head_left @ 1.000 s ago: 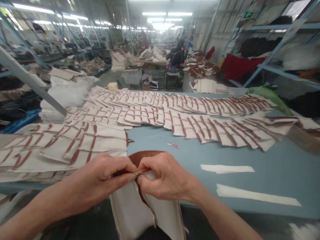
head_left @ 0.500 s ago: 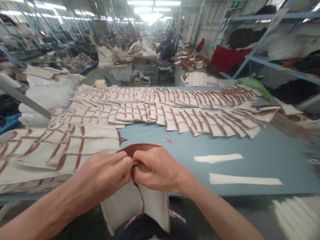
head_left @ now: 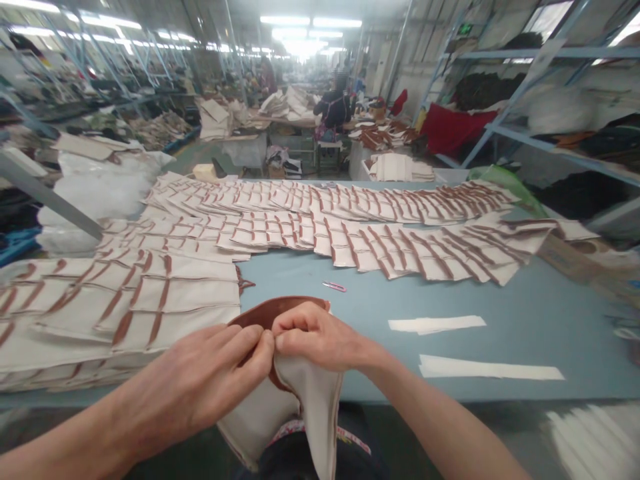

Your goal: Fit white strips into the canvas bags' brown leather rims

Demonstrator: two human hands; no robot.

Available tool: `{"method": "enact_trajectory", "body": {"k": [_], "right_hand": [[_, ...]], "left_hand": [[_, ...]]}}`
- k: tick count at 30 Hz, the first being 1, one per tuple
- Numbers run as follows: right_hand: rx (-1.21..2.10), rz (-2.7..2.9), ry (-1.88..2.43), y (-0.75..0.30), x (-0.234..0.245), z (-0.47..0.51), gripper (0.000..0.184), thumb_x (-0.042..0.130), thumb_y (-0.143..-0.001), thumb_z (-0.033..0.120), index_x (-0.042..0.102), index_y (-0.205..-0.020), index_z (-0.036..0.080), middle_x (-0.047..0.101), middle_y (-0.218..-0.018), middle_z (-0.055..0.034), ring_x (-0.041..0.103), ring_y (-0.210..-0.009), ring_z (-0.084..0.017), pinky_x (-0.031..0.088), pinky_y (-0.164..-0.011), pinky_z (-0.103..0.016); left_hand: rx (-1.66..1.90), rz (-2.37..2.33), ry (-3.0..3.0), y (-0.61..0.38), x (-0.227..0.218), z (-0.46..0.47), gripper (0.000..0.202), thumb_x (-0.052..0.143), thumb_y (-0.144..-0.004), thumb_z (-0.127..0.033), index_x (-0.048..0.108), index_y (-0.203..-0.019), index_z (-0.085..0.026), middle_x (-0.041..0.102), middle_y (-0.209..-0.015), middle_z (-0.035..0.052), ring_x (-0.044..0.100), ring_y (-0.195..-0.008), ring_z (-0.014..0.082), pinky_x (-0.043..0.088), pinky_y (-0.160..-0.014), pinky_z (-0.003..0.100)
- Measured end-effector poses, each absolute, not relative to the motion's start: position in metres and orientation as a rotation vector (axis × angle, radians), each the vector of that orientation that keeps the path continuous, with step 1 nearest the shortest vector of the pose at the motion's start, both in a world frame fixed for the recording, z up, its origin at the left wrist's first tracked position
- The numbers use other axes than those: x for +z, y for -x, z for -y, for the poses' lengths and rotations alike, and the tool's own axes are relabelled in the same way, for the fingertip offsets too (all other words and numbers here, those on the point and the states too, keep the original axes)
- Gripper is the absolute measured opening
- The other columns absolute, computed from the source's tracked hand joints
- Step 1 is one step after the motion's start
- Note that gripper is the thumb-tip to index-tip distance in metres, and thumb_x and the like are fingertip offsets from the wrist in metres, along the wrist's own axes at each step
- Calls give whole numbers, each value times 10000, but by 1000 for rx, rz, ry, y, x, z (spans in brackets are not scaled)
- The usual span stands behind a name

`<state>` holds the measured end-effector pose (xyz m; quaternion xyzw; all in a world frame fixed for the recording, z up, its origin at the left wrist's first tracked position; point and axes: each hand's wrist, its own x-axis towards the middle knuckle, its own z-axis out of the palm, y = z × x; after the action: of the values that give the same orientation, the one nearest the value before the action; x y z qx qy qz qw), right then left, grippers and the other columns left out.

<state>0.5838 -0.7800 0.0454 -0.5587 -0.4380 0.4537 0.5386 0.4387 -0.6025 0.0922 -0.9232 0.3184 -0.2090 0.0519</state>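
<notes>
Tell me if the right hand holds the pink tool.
No, the pink tool lies on the table while the right hand grips cloth.

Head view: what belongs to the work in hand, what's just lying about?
Work in hand:
- cream-and-brown piece, pinched by left hand and right hand
- matching cream panels on the table, probably the same batch

Apparently just lying about:
- small pink tool, untouched, possibly kept for use
- white strips
- red cloth

Room between snips (head_left: 336, 287) and white strips (head_left: 437, 325), panels (head_left: 376, 250) as barrier beyond
</notes>
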Motion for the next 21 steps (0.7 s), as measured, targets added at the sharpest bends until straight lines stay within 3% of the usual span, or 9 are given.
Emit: {"method": "enact_trajectory", "body": {"k": [4, 7, 12, 17, 21], "right_hand": [[1108, 1056, 1217, -585, 42, 777, 231, 539, -841, 349, 503, -659, 212, 404, -634, 61, 347, -617, -108, 284, -558, -257], [1022, 1111, 1308, -579, 42, 778, 227, 515, -850, 287, 453, -641, 222, 343, -612, 74, 302, -577, -96, 239, -522, -254], [279, 1436, 1553, -565, 38, 783, 212, 494, -794, 145, 402, -620, 223, 363, -556, 81, 310, -505, -81, 191, -524, -276], [-45, 1595, 1563, -558, 35, 788, 231, 480, -830, 90, 435, -657, 237, 511, -549, 63, 407, -494, -93, 255, -523, -265], [-224, 1638, 1580, -557, 34, 785, 266, 469, -880, 83, 459, -667, 243, 569, -562, 49, 478, -505, -104, 303, -543, -273]], "left_hand": [[-599, -1051, 2869, -438, 84, 594, 342, 345, -1107, -33, 644, -1237, -139, 759, -884, 47, 676, -713, 195, 507, -709, 313], [-598, -1079, 2984, -439, 75, 589, 354, 359, -1082, -30, 631, -1268, -159, 766, -872, 38, 685, -693, 186, 521, -688, 294], [-821, -813, 3270, -436, 61, 592, 193, 517, -1032, -75, 583, -1111, -238, 692, -750, -39, 658, -578, 134, 450, -558, 252], [-484, -623, 3605, -429, 61, 595, 168, 520, -910, -97, 604, -953, -236, 660, -718, -54, 608, -556, 110, 393, -538, 238], [-182, -659, 3747, -430, 68, 589, 149, 522, -957, -149, 584, -854, -237, 633, -708, -60, 602, -624, 118, 396, -597, 232]]}}
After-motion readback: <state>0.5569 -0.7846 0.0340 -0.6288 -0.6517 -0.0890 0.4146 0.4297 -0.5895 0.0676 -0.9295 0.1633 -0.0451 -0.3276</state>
